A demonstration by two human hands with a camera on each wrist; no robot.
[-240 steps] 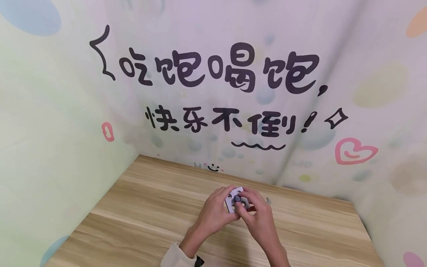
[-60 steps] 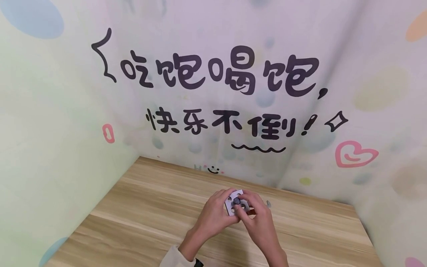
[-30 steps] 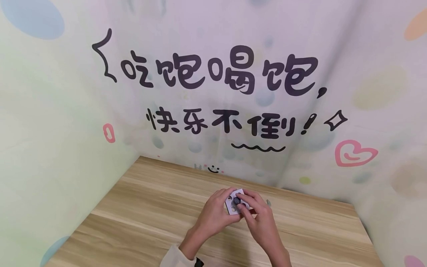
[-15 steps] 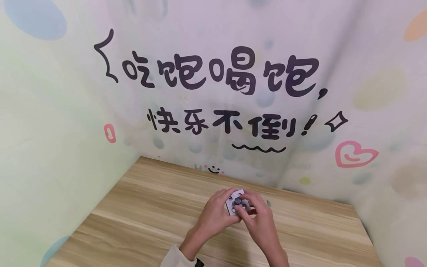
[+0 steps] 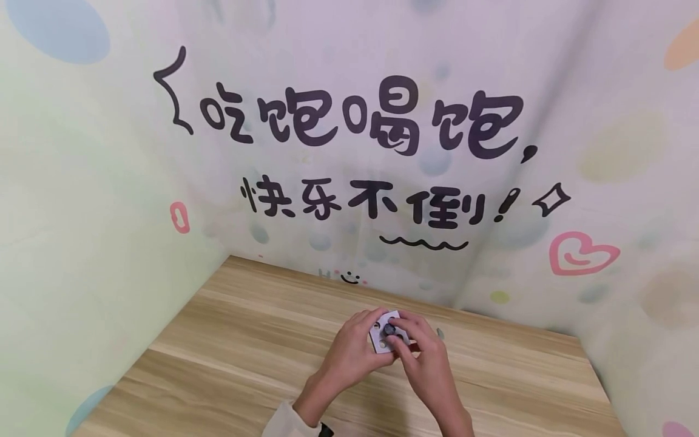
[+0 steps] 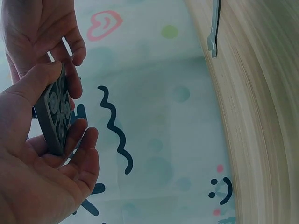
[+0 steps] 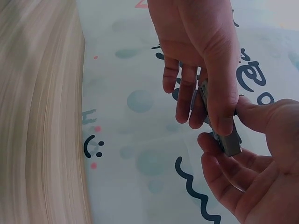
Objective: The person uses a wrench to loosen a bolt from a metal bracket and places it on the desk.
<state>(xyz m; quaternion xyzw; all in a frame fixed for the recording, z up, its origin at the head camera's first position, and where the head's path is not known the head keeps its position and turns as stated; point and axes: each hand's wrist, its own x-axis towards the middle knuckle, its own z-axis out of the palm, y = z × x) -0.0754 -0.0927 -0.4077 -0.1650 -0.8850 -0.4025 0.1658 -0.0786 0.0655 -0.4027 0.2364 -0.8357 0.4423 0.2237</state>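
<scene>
head view: one squarish holed plate (image 5: 381,333) sits between the two hands, the left hand (image 5: 346,345) gripping its left side and the right hand (image 5: 425,351) nearer its one dark knob (image 5: 389,329), thumb and forefinger pinching it. the plate is tilted, up off the table (image 5: 246,340), no long axis plain. one slim metal tool (image 6: 215,28) lies on the table, just beyond the right hand.

Pale grey plate (image 5: 380,335), dark knob (image 5: 389,329), in the left hand (image 5: 349,346).
Reverse face (image 6: 60,109): dark-and-grey curved pattern; below the hand, tan wood-grained table (image 5: 229,352); beyond it, black-lettered whitish wall (image 5: 338,54).
</scene>
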